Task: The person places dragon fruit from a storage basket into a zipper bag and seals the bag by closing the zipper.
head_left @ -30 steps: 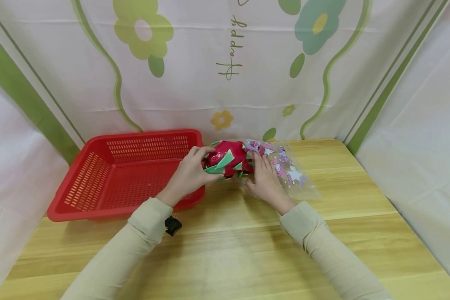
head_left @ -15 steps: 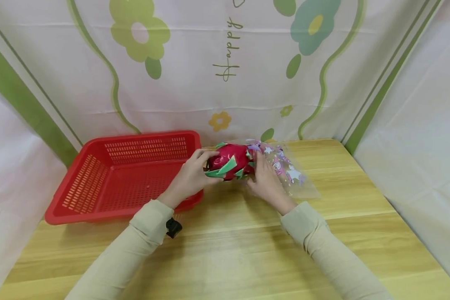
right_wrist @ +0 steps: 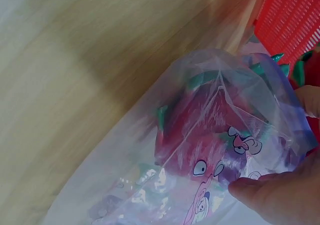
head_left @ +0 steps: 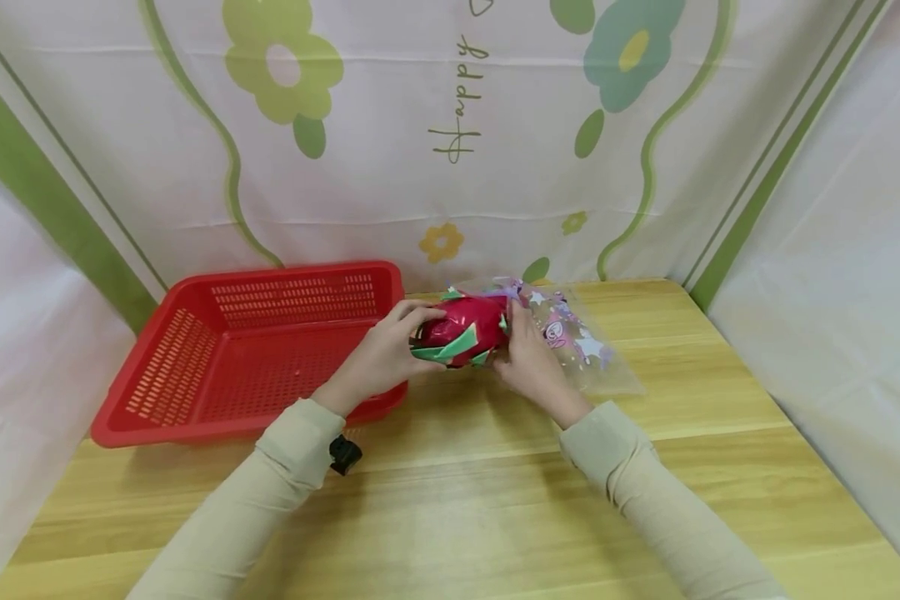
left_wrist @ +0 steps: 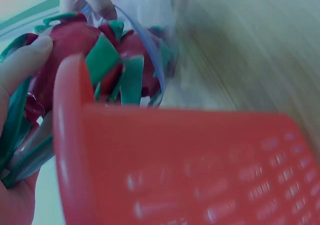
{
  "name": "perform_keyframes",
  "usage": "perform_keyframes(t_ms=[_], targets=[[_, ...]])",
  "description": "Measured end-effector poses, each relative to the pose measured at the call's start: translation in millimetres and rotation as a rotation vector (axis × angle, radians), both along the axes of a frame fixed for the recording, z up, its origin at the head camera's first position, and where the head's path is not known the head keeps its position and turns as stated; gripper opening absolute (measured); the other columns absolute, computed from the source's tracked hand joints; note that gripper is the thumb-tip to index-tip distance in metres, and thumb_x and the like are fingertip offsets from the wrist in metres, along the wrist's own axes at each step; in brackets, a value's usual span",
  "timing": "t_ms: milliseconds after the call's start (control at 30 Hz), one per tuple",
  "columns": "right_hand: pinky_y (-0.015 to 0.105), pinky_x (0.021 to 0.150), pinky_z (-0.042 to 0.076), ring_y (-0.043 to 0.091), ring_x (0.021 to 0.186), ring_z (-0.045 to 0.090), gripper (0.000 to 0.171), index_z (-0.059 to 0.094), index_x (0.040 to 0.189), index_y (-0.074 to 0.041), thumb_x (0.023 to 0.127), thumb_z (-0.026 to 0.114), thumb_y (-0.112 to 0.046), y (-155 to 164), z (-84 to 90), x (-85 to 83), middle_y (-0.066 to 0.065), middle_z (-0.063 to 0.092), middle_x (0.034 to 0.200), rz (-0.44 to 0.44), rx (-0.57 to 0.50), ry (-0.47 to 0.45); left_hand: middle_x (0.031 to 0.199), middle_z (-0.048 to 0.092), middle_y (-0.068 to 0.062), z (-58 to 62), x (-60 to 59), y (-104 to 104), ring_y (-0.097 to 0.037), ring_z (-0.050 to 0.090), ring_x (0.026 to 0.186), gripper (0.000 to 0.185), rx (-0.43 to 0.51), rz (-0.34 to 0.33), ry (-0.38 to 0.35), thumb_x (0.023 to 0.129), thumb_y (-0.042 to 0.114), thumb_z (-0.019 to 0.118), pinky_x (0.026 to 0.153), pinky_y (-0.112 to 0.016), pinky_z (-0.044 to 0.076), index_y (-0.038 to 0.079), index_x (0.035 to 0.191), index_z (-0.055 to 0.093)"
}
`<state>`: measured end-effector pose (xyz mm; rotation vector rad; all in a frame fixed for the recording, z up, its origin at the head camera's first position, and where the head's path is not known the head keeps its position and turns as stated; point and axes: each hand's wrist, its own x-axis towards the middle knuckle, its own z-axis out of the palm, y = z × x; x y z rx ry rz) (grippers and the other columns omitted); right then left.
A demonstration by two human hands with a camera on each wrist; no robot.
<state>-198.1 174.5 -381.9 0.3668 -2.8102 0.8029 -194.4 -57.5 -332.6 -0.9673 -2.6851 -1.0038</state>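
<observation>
Red slotted basket (head_left: 255, 350) at the table's left rear, on a pale wooden table (head_left: 495, 500). Backdrop: white cloth (head_left: 390, 125) printed with green flowers, curving green lines and the word "Happy".

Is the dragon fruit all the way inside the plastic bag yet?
Only partly. The dragon fruit has its far end inside the bag; its near end sticks out, gripped by the left hand. The right hand holds the bag's mouth.

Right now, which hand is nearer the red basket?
Left. The left hand holds the dragon fruit right beside the red basket at its right rim; the right hand grips the plastic bag farther right, beyond the fruit.
</observation>
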Motion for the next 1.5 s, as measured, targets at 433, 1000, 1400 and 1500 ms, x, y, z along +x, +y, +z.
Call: perform_keyframes(t_ms=[433,1000,1400,1500], targets=[[0.051,0.116,0.028,0.042,0.139,0.032,0.089,0.016,0.146,0.009,0.079,0.071,-0.01,0.1,-0.6,3.7,0.032,0.033,0.147,-0.005,0.033,0.055,0.144,0.036,-0.021,-6.2,-6.1,19.0,-0.036,0.049,0.127,0.085,-0.038,0.076,-0.103,0.075,0.019,0.081,0.1,-0.047,0.049,0.005,0.145,0.035],[0.051,0.105,0.042,0.042,0.126,0.048,0.089,0.016,0.147,0.009,0.078,0.071,-0.007,5.5,-3.1,5.5,0.032,0.042,0.141,0.045,-0.007,0.101,0.141,0.05,-0.01,-1.0,-10.5,22.0,-0.029,0.054,0.124,0.077,-0.081,0.082,-0.143,0.076,0.023,0.081,0.099,-0.046,0.05,0.015,0.142,0.041],[0.055,0.116,0.026,0.043,0.142,0.028,0.125,0.001,0.149,0.007,0.068,0.084,-0.039,32.0,-16.8,3.2,0.029,0.021,0.155,0.176,0.197,0.124,0.143,0.048,-0.008,-5.5,-12.2,22.8,-0.028,0.052,0.125,0.083,-0.14,0.083,-0.128,0.075,0.026,0.082,0.096,-0.048,0.051,0.017,0.145,0.038],[0.056,0.119,0.014,0.04,0.147,0.016,0.125,0.003,0.15,0.007,0.068,0.082,-0.047,32.2,-17.1,1.8,0.025,0.013,0.158,0.104,0.284,0.036,0.142,0.047,-0.007,-8.4,-13.8,24.4,-0.027,0.05,0.127,0.086,-0.119,0.083,-0.172,0.075,0.025,0.082,0.098,-0.046,0.05,0.015,0.146,0.035]])
